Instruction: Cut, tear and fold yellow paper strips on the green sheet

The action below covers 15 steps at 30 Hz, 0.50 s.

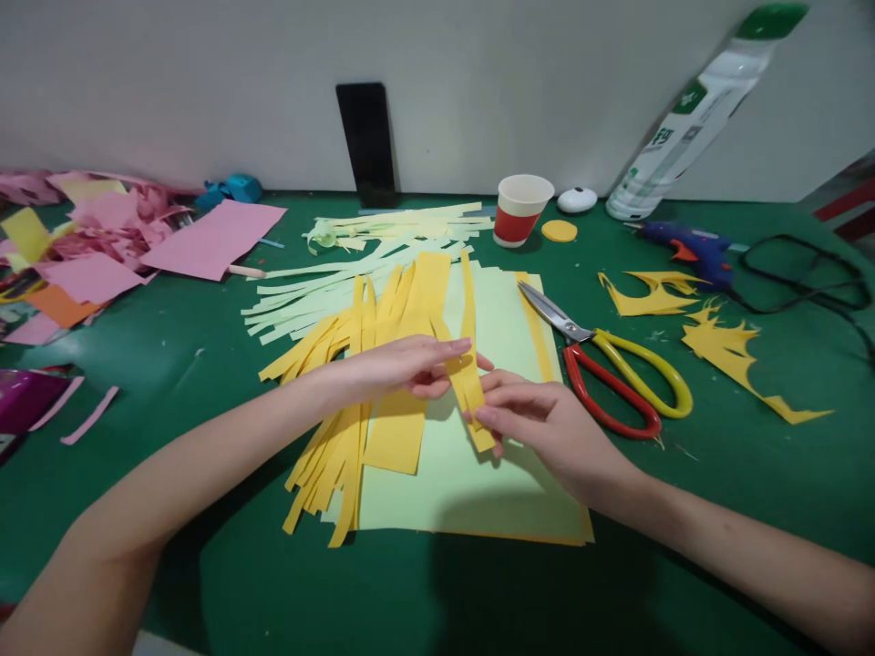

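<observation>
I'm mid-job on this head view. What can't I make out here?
In the head view:
- Some fingers of the left hand: hidden behind the held yellow paper.
- Middle of the loose yellow strips: covered by the left forearm.
- Purple object: cut off by the left edge.
- Black cord's far end: runs past the right edge.
- Small print on the bottle: too small and blurred.

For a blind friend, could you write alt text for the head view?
A person's left hand and right hand hold yellow paper strips above pale green paper on a green table. More yellow strips lie to the left, scissors to the right. Pink paper, a cup and a leaning bottle are farther back.
</observation>
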{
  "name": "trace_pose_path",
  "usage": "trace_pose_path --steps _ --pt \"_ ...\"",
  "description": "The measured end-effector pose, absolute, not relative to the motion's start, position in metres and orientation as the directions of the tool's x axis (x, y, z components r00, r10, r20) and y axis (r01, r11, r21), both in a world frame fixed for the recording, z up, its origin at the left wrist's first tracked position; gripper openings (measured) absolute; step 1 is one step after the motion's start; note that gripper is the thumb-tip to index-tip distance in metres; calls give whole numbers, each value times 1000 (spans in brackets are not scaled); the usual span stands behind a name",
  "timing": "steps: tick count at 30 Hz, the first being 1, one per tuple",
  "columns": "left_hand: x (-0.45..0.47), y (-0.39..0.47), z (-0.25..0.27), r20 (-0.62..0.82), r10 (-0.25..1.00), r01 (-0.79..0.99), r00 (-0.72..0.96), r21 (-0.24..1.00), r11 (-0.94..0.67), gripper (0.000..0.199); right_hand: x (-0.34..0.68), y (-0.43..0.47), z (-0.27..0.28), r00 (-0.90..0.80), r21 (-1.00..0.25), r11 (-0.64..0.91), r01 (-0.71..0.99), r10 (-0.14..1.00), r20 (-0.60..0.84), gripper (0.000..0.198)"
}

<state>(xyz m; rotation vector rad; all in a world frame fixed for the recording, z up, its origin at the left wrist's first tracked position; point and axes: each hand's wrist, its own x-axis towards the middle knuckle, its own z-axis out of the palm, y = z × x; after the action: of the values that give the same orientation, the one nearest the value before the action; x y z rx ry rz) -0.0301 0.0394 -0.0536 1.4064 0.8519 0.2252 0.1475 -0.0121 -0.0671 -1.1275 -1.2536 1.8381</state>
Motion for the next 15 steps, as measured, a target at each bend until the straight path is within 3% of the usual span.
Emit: trace_pose_path --steps 3,7,15 --pt "-34 43 -55 -338 708 233 619 941 245 44 139 -20 -66 -509 -920 -389 52 782 -360 21" --pt "-46 55 -52 -205 867 209 455 970 120 33 123 -29 -69 -567 -888 -454 78 712 -414 25" --pt "-86 88 -45 -73 967 328 245 945 -11 28 81 -40 -71 -649 -882 -463 85 646 -402 30"
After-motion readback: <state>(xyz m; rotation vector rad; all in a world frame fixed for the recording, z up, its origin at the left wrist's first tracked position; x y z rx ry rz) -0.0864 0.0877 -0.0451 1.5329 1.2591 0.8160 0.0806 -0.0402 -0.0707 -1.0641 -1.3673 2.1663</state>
